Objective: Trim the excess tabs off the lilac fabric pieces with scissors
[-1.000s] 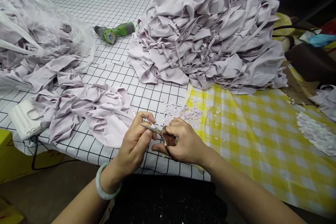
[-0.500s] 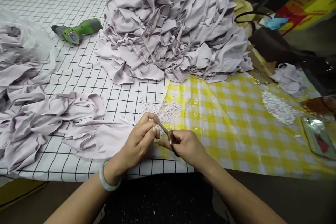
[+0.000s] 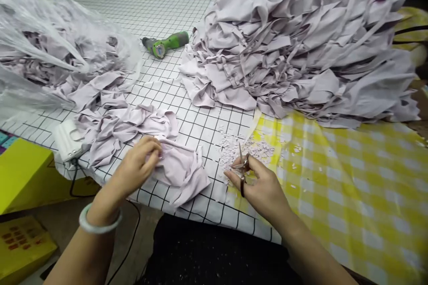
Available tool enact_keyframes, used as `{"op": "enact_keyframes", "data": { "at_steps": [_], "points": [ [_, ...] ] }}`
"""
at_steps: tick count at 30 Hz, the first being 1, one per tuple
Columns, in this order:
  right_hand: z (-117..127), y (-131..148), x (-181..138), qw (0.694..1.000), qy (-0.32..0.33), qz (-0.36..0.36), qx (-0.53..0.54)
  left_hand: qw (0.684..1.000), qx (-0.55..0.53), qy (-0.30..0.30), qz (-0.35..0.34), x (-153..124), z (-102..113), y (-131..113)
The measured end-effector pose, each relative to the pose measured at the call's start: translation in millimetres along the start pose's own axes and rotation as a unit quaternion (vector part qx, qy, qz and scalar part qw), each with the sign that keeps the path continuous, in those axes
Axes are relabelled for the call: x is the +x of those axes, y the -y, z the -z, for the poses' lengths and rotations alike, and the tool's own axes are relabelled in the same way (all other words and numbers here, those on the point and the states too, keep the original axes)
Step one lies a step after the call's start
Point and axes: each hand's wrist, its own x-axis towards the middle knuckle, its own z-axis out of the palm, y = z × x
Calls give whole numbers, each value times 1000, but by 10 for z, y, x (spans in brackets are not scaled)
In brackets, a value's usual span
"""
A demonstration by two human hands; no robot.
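My left hand [image 3: 142, 164], with a pale green bangle [image 3: 100, 225] on the wrist, has its fingers curled in a pinch at the left end of a pale lilac fabric piece [image 3: 180, 167]. The fabric spreads to the right over the table edge area; the fingertips partly hide the grip. My right hand [image 3: 264, 189] holds small scissors [image 3: 241, 167] by their dark handles, blades apart and pointing up and left. Beneath and behind them lie many tiny fabric snippets [image 3: 230, 144].
A tall heap of lilac fabric [image 3: 294, 44] stands at the back right. On the left are a clear plastic bag [image 3: 67, 53] of fabric, loose crumpled pieces [image 3: 117, 129] and a white device [image 3: 68, 140] with a cable. A green-and-black tool [image 3: 165, 44] lies farther back.
My view has turned left. My left hand has moved left, away from the scissors, with the fabric piece. The scissors, earlier close to the left fingers, now stand apart with blades open.
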Motion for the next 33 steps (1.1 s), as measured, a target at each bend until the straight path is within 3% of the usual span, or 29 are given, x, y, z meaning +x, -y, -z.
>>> {"op": "enact_keyframes", "data": {
  "at_steps": [2,6,10,13,16,18,21,23,25,27,30,33],
  "points": [
    [-123,103,40,999,4,25,23,997,76,-17,16,-3,56,224],
    [-319,333,150,996,71,32,47,990,117,72,-31,-65,-17,419],
    [-618,569,281,984,142,53,90,988,154,22,-26,-66,-123,348],
    [-874,698,356,976,154,57,144,997,44,-51,-31,-131,39,159],
    [-1040,722,413,975,164,91,117,992,-95,-84,-20,-365,360,20],
    [-1079,676,443,978,170,103,66,987,-147,-67,-1,-582,554,51],
    [-1064,567,472,980,172,94,22,983,-173,22,53,-854,662,246],
    [-1044,509,476,980,174,93,14,985,-143,50,78,-918,564,357],
    [-1040,479,468,980,173,101,16,991,-103,12,82,-861,343,374],
    [-1049,474,446,980,169,99,30,993,-86,-22,74,-715,53,294],
    [-1047,490,396,981,160,75,75,995,-91,-12,31,-473,-331,105],
    [-985,524,371,976,156,51,145,988,-152,-12,10,-343,-446,-33]
  ]
}}
